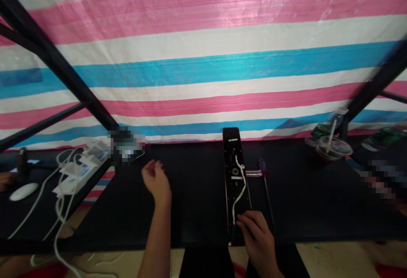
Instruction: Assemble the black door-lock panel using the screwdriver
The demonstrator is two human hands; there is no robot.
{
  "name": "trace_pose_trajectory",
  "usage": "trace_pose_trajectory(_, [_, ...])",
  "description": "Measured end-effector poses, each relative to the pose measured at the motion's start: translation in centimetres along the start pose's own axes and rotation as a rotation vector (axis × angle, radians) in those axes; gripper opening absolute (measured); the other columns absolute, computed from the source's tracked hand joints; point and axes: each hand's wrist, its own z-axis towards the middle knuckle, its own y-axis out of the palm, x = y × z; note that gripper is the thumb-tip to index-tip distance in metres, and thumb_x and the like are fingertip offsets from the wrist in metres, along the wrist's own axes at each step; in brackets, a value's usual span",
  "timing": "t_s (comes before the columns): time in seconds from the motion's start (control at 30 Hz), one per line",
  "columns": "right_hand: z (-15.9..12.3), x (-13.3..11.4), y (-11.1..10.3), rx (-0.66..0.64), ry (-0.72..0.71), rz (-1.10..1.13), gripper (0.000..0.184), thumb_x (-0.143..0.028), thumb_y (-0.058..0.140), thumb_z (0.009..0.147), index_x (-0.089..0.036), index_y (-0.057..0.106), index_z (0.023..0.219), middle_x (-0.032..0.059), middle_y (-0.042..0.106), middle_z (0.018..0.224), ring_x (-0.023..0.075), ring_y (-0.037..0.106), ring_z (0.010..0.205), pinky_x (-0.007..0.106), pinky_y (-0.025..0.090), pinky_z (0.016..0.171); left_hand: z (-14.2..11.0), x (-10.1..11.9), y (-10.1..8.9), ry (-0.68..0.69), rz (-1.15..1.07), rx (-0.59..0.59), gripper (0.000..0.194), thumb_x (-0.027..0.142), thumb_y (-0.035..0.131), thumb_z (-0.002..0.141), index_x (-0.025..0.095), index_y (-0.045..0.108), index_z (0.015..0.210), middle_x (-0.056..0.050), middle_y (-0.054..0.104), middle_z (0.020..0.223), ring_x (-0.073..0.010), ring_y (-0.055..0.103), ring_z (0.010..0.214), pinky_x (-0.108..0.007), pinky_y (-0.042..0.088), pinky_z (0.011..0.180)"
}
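My right hand (258, 237) is at the near end of a long black panel (229, 193) lying on the table. Thumb and finger pinch together there over something small and dark that I cannot make out. A white cable (243, 189) runs wavily down the panel, its lower end beside my fingertips. Above the table to the left of the panel, my left hand (155, 180) hovers with loosely curled fingers slightly apart; no object shows in it. Right of the panel lie a screwdriver (263, 170) with a purple-red handle and a shiny metal bar (254, 173).
On the left are a white power strip (78, 176) with cables, a white mouse (23, 191) and another person's hand (5, 180). A blurred item (127, 146) sits at the back left. A drink cup (333, 148) with a straw and a bottle (340, 117) stand at the back right.
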Motion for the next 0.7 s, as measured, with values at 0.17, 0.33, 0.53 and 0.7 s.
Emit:
trace_pose_trajectory(0.17, [0.2,-0.3,-0.8,-0.031,0.043,0.016,0.014,-0.030,0.065,0.096,-0.025,0.075,0.104,0.0069,0.070,0.091,0.0199,0.070,0.082,0.031,0.063,0.069,-8.8,0.4,-0.6,0.440,0.113,-0.398,0.027,0.029,0.051,0.091,0.021,0.072,0.105,-0.012,0.068,0.104,-0.0298,0.064,0.102,-0.046,0.052,0.095])
trace_pose_trajectory(0.33, [2.5,2.7,-5.5,-0.087,0.188,-0.058,0.032,-0.042,0.064,0.094,-0.021,0.071,0.118,0.0106,0.070,0.106,0.0210,0.070,0.085,0.032,0.060,0.074,-7.9,-0.5,-1.3,0.469,0.242,-0.627,0.029,0.037,0.058,0.088,0.023,0.076,0.107,-0.010,0.071,0.105,-0.0300,0.063,0.101,-0.045,0.051,0.095])
trace_pose_trajectory(0.53, [9.0,9.4,-7.2,-0.289,0.524,-0.486,0.034,-0.047,0.055,0.097,-0.017,0.069,0.092,0.0098,0.070,0.082,0.0233,0.068,0.077,0.032,0.050,0.071,-8.3,0.2,-0.6,0.564,0.396,-0.748,0.028,0.038,0.064,0.086,0.025,0.078,0.107,-0.009,0.072,0.106,-0.0294,0.062,0.102,-0.043,0.048,0.093])
trace_pose_trajectory(0.7, [12.8,11.5,-5.9,-0.512,0.761,-0.561,0.026,-0.041,0.064,0.092,-0.016,0.069,0.088,0.0131,0.072,0.085,0.0251,0.070,0.081,0.029,0.043,0.066,-9.0,0.3,-0.4,0.548,0.444,-0.730,0.024,0.036,0.062,0.089,0.025,0.079,0.102,-0.009,0.072,0.104,-0.0289,0.063,0.101,-0.042,0.047,0.090])
